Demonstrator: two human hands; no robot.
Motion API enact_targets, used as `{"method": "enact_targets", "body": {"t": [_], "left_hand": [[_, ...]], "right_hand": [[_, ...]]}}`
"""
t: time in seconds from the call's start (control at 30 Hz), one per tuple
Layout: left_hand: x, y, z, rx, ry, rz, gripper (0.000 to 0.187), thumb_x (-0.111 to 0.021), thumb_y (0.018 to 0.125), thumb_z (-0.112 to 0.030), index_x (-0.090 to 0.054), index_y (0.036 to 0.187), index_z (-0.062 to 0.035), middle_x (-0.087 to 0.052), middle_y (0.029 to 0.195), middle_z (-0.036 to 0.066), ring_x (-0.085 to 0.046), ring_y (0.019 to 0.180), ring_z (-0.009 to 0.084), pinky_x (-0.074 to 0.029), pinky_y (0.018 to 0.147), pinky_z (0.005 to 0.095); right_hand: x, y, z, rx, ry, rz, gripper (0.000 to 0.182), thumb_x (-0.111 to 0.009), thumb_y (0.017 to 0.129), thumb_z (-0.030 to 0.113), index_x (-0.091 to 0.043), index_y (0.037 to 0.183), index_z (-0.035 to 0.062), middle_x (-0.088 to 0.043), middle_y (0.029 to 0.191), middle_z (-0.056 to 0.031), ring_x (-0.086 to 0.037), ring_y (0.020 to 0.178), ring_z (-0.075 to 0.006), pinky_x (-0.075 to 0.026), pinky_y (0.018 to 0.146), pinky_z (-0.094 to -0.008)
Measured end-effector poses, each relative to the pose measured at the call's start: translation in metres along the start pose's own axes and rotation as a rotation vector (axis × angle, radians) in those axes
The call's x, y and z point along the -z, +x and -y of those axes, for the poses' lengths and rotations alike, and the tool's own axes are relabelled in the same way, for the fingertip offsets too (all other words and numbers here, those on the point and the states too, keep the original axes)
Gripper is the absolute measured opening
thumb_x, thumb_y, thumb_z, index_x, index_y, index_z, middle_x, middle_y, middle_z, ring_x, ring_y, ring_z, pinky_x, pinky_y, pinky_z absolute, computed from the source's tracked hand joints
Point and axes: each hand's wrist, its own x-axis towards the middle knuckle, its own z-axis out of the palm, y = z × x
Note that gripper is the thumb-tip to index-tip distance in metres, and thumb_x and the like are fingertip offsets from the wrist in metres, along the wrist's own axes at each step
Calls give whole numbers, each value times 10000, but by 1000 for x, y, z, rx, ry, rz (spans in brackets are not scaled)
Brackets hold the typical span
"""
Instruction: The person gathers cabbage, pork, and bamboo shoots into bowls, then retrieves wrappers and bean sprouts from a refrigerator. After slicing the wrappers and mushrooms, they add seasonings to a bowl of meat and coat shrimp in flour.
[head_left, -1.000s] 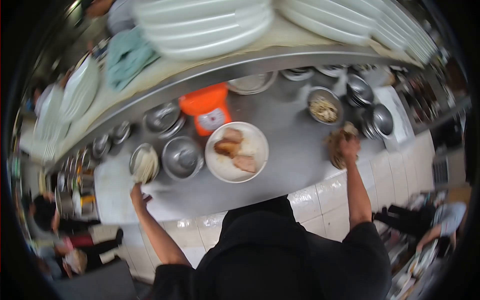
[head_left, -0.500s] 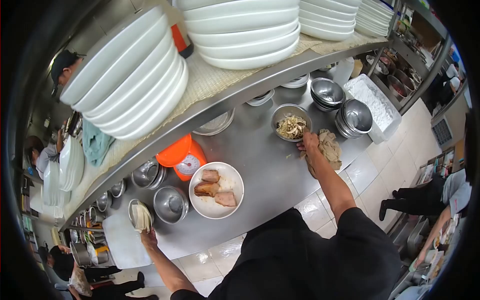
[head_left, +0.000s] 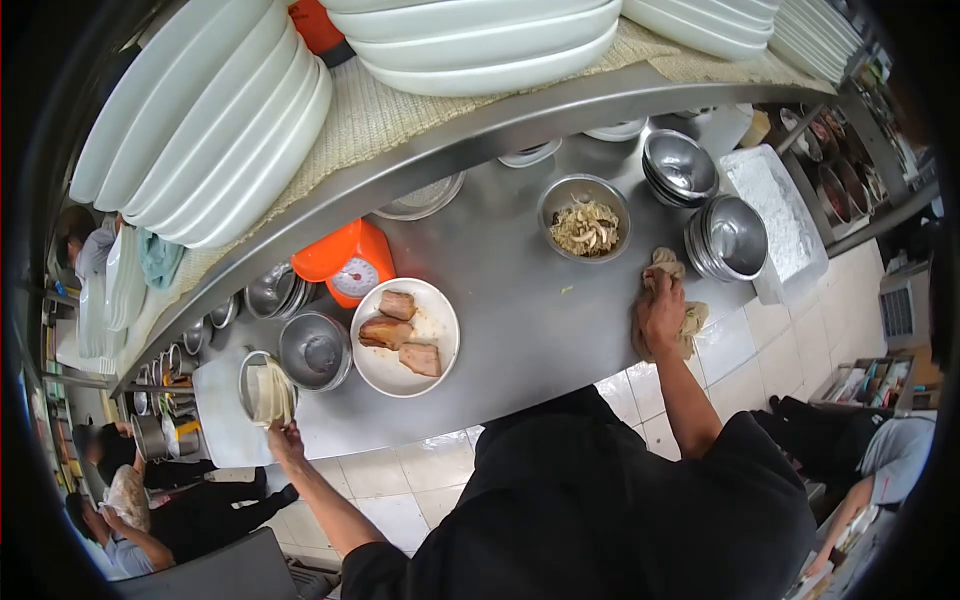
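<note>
At the left end of the steel counter, my left hand (head_left: pixel 287 441) is closed at the near edge of a small metal bowl (head_left: pixel 245 385) holding pale, flat strips (head_left: pixel 271 392). Its fingertips are partly hidden. My right hand (head_left: pixel 661 318) lies over a crumpled beige cloth (head_left: pixel 692 322) near the counter's front edge, fingers bent around the fabric. Beyond that hand stands a metal bowl (head_left: pixel 548 236) of shredded, brownish-yellow food (head_left: pixel 586 228). A round white dish (head_left: pixel 437 312) with 3 pieces of browned meat (head_left: pixel 386 332) sits between my hands.
An orange kitchen scale (head_left: pixel 362 262) and an empty metal bowl (head_left: pixel 315 352) stand beside the dish. Stacked metal bowls (head_left: pixel 728 238) and a clear tub of white powder (head_left: pixel 772 212) are at the right. A shelf (head_left: pixel 430 133) with stacked white plates overhangs the counter. Other people stand on both sides.
My right hand has left the rim of the bowl of shredded food and come down onto the cloth. The left hand stays at the bowl of strips. The view has shifted.
</note>
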Motion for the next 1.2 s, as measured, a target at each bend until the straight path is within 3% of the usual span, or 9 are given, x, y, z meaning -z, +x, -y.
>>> {"method": "enact_targets", "body": {"t": [0.5, 0.63, 0.67, 0.7, 0.77, 0.87, 1.1, 1.17, 1.2], "left_hand": [[-148, -178, -28, -109, 388, 153, 148, -512, 735, -90, -511, 691, 51, -502, 468, 121, -470, 309, 193, -347, 266, 274], [-218, -195, 36, 45, 238, 523, 231, -529, 727, -63, -586, 900, 78, -593, 634, 116, -512, 384, 156, -389, 297, 248], [-237, -186, 79, -296, 239, 655, 257, -539, 737, -61, -567, 954, 74, -610, 703, 116, -541, 436, 151, -414, 322, 253], [-256, -182, 94, 41, 208, 641, 292, -547, 745, -69, -534, 998, 76, -593, 690, 112, -536, 438, 156, -440, 348, 276], [-295, -166, 151, 10, 264, 651, 270, -574, 718, -115, -524, 893, 84, -537, 617, 101, -502, 419, 159, -441, 372, 292], [-352, -205, 148, 137, 325, 601, 246, -595, 687, -110, -595, 778, 118, -591, 624, 174, -583, 498, 207, -483, 422, 317], [-327, -232, 87, 297, 212, 884, 549, -667, 776, -243, -475, 1161, 98, -643, 758, 172, -638, 628, 215, -519, 543, 292], [-276, -239, 48, -561, 778, 320, 271, -668, 782, -227, -641, 870, 28, -641, 675, 123, -639, 645, 249, -502, 620, 341], [-250, -217, 51, -620, 656, 124, 242, -651, 788, -249, -660, 761, -9, -633, 655, 124, -621, 646, 290, -483, 653, 360]], "right_hand": [[-35, -35, 68, 1009, 303, 227, 329, -663, 637, 245, -605, 958, 193, -517, 913, -27, -517, 858, -237, -434, 687, -400], [8, -3, -11, 772, 203, 229, 328, -662, 628, 226, -605, 948, 187, -519, 914, -53, -506, 889, -262, -412, 736, -412], [16, 7, -26, 686, 167, 202, 329, -660, 628, 219, -609, 950, 178, -521, 917, -64, -500, 904, -274, -405, 765, -418], [19, 14, -42, 570, 90, 184, 341, -662, 630, 213, -613, 962, 159, -529, 961, -84, -490, 953, -294, -388, 820, -430], [22, 18, -41, 481, -45, 161, 351, -670, 634, 201, -620, 973, 120, -535, 1053, -116, -469, 1034, -323, -349, 911, -459], [67, 19, 1, 604, 23, 202, 338, -665, 672, 230, -628, 974, 82, -532, 1159, -141, -450, 1101, -334, -340, 947, -472], [46, 5, 63, 628, 570, 312, 214, -669, 732, 77, -636, 942, 46, -605, 1020, -137, -568, 946, -308, -445, 846, -382], [31, 0, 78, 610, 703, 357, 189, -663, 740, 35, -640, 927, 36, -616, 974, -119, -594, 868, -246, -474, 766, -335], [27, -4, 90, 633, 706, 375, 189, -663, 740, 35, -640, 927, 36, -616, 974, -119, -594, 868, -246, -474, 766, -335]]}}
